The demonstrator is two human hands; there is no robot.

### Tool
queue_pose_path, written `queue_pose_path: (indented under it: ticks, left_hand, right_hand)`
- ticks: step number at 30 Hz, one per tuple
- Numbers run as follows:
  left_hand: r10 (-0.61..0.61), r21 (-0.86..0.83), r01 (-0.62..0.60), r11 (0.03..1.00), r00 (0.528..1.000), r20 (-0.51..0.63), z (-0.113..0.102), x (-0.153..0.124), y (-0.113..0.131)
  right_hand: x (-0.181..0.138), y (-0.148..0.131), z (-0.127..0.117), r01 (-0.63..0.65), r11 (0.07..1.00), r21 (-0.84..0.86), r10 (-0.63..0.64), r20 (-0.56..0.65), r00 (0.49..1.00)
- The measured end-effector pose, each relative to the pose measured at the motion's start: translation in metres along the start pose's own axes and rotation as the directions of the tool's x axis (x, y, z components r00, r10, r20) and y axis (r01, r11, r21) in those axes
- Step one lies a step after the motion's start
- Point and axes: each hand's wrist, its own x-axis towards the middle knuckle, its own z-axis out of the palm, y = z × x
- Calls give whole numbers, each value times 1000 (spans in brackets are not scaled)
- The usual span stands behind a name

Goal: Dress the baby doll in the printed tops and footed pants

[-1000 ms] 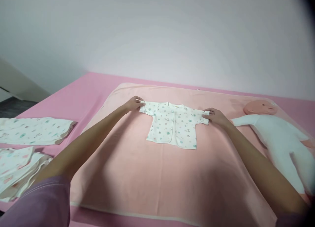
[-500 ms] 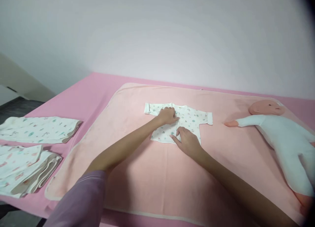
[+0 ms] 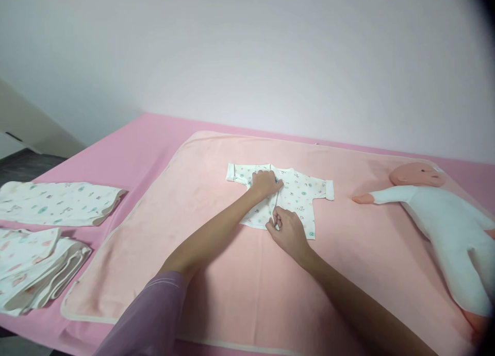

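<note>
A small white baby shirt (image 3: 299,193) with a coloured print lies flat, sleeves spread, on a peach blanket (image 3: 216,258). My left hand (image 3: 265,183) rests on the shirt's upper front near the neckline, fingers curled onto the cloth. My right hand (image 3: 286,230) is at the shirt's lower hem, with thumb and fingers pinched on the front edge of the fabric. Both forearms reach in from the bottom of the view.
A doll (image 3: 441,217) in a white suit lies on the blanket's right side. At the left, on the pink bed (image 3: 127,145), lie a flat printed cloth (image 3: 58,204) and a folded stack of printed cloths (image 3: 31,268). A white wall stands behind.
Both hands left the shirt's sleeve ends and came to its middle. My left hand settled near the neckline and my right hand closed on the lower front edge.
</note>
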Motion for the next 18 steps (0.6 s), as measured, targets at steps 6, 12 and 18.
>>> queue_pose_path:
  ticks: [6, 12, 18]
  left_hand:
    - [-1, 1, 1, 1000, 999, -53, 7, 8, 0]
    - [-21, -41, 21, 999, 1000, -2, -5, 11, -4]
    - [-6, -149, 16, 989, 998, 62, -24, 15, -16]
  right_hand:
    - [-1, 2, 5, 109, 992, -62, -111, -38, 993]
    - [0, 4, 9, 97, 994, -57, -100, -55, 993]
    - [2, 2, 0, -16, 996, 87, 15, 15, 1000]
